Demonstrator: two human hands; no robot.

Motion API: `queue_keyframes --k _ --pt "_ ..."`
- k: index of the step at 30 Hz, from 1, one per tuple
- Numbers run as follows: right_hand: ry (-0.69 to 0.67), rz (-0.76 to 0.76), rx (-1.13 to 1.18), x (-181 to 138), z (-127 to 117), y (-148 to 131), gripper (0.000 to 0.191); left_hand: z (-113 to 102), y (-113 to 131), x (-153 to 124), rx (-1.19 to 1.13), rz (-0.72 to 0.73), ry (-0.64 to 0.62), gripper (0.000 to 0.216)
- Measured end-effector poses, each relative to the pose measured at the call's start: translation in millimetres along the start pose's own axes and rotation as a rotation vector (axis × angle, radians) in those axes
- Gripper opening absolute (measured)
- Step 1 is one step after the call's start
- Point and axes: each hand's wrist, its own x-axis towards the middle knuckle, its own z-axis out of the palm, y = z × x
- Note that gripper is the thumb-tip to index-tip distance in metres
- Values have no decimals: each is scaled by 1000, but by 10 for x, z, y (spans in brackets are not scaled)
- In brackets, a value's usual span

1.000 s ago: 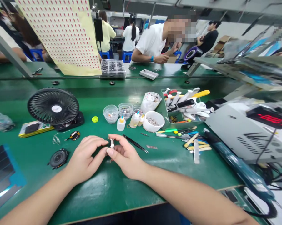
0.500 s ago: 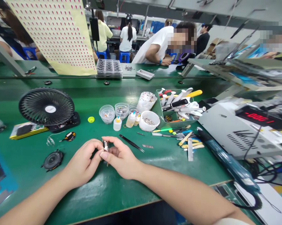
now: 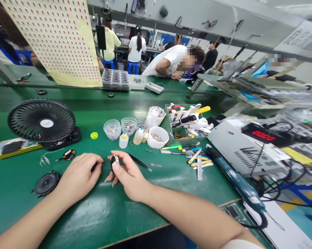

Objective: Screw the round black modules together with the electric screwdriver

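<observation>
My right hand (image 3: 131, 178) pinches a small dark part with a shiny silvery face (image 3: 115, 160) between thumb and fingers, above the green mat. Its exact kind is hard to make out. My left hand (image 3: 79, 174) is lowered to the mat on the left, apart from that part, with its fingers curled and closed. Whatever its fingertips hold, if anything, is hidden. Tiny black bits (image 3: 106, 162) lie between the two hands. Black tweezers (image 3: 139, 162) lie just beyond my right hand. Left of my left hand rests a round dark watch-like piece (image 3: 45, 183).
A black fan (image 3: 42, 121) stands at the left. Small tubs, dropper bottles (image 3: 123, 140) and a white bowl of metal bits (image 3: 158, 137) sit ahead. A tool bin (image 3: 182, 138), an electric screwdriver (image 3: 236, 180) and a grey box (image 3: 239, 152) occupy the right.
My left hand has let go of the small part and moved left, down to the mat. My right hand keeps the part, now turned with its dark side showing. The view has shifted slightly.
</observation>
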Motion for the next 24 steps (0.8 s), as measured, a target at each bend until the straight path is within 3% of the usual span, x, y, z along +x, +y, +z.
queue_keyframes --k 7,15,24 --pt "-15 -15 3 1 28 -9 69 -47 259 -27 -234 2 -93 30" --pt "-56 -67 -17 -37 48 8 66 9 248 -22 -237 -59 -61 29" --pt "-59 -164 -240 -102 51 -9 57 -8 269 1 -174 -22 -35 21"
